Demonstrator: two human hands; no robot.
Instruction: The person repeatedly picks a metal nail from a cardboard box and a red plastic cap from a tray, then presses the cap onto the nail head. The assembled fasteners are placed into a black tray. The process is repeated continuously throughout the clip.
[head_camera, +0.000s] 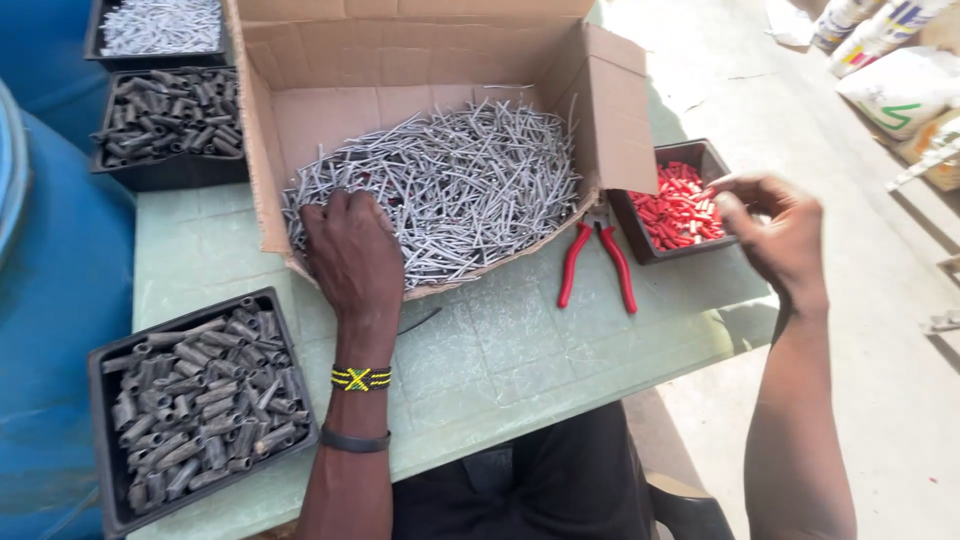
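The left hand digs into the box of nails, fingers curled on some, while the right hand pinches something tiny over the red plugs.

This is looking like a small hardware workshop or sorting stall set up outdoors. A pale green worktop is carrying an open cardboard box heaped with grey metal pins, 3 black trays of dark sleeves and pins, and a tray of red plugs. Red-handled pliers are lying beside the box. Sunlit concrete floor, a blue drum and filled sacks are surrounding the worktop.
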